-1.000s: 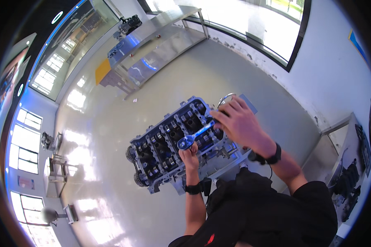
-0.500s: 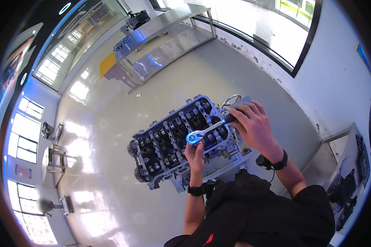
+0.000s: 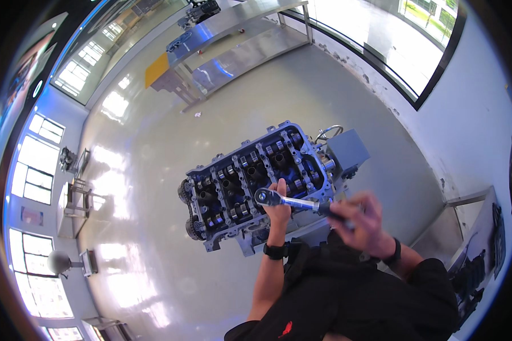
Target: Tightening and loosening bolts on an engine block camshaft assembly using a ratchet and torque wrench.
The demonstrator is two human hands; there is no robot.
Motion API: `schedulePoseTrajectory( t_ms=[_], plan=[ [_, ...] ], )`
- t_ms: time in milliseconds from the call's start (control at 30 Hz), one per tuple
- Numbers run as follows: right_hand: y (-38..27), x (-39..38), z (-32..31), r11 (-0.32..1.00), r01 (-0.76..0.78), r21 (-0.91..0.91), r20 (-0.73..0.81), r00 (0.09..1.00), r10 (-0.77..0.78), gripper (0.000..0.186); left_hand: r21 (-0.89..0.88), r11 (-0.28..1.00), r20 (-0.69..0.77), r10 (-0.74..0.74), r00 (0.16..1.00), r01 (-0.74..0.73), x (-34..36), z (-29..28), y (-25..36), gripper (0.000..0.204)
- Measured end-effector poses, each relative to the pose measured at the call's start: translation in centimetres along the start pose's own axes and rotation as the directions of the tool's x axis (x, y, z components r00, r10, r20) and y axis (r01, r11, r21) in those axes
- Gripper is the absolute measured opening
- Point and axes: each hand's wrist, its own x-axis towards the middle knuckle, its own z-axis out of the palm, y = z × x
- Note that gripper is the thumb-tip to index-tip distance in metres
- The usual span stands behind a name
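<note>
2 bare hands share 1 ratchet wrench point(image 3: 298, 203), which lies over the near side of an engine cylinder head point(image 3: 227, 184), its drive end toward the person's left and its grip toward the right. The right hand point(image 3: 363, 223) sits at the far end of the dark grip point(image 3: 335, 211), probably for leverage; its fingers are curled in and clamped around that grip, though blur hides their exact spacing. The left hand point(image 3: 279, 209) is at the round ratchet head point(image 3: 261, 196), seemingly to steady it: 1 digit stands up beside the shank, while the others are partly hidden, so I cannot tell how tightly they close. Whether a socket sits beneath is hidden too. The cylinder head's top is uncovered, leaving the camshafts point(image 3: 227, 170) exposed, with 2 sprockets point(image 3: 193, 227) at its left end and a grey box point(image 3: 350, 152) beyond its right.
</note>
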Motion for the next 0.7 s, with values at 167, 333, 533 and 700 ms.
schedulePoseTrajectory(
  t_ms=[167, 333, 533, 700],
  plan=[
    [5.4, 6.8, 0.4, 0.955, 0.080, -0.285, -0.043, 0.994, -0.096, 0.042, -0.029, 0.999, 0.085, 0.024, 0.996, -0.022, 0.0, -0.5, -1.7, 0.010],
    [4.7, 7.2, 0.2, 0.979, 0.058, -0.193, -0.045, 0.997, -0.068, 0.034, -0.294, 0.953, 0.077, -0.056, 0.995, 0.076, 0.1, -0.9, -2.5, 0.009],
    [1.7, 4.1, -1.0, 0.998, 0.007, -0.062, 0.024, 1.000, -0.005, 0.024, -0.247, 0.963, 0.066, -0.091, 0.994, 0.105, 0.4, -1.1, -2.1, 0.036],
    [0.8, 1.5, -0.9, 0.983, 0.059, 0.173, -0.009, 0.998, -0.058, 0.022, -0.090, 0.991, 0.160, -0.088, 0.983, 0.104, 0.3, -1.0, 0.0, 0.049]
  ],
)
